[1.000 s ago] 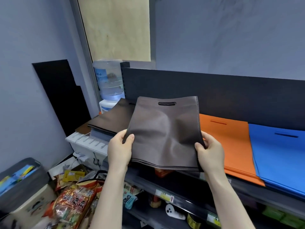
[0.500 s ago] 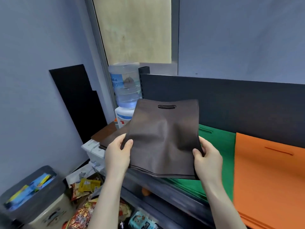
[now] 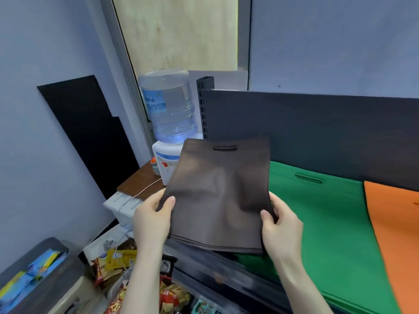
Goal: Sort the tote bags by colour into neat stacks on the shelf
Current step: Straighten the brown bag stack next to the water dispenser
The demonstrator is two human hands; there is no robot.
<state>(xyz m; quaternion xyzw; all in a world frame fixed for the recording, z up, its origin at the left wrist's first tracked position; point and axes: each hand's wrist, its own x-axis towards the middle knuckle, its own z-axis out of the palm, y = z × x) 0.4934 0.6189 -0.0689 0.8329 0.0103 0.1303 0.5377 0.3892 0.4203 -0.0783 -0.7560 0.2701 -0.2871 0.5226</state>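
The left hand and right hand pinch the brown bag by its sides. Next, I think it must lie flat beside the green bags.

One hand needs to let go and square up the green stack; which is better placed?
Probably right. The right hand grips the brown bag next to the green stack; the left hand holds the opposite edge, farther away.

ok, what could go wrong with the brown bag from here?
1. The brown bag is limp and creased, pinched only at its lower sides by the left hand and right hand; it may land rumpled.
2. Its right edge overlaps the green stack, so it could land on the wrong colour.
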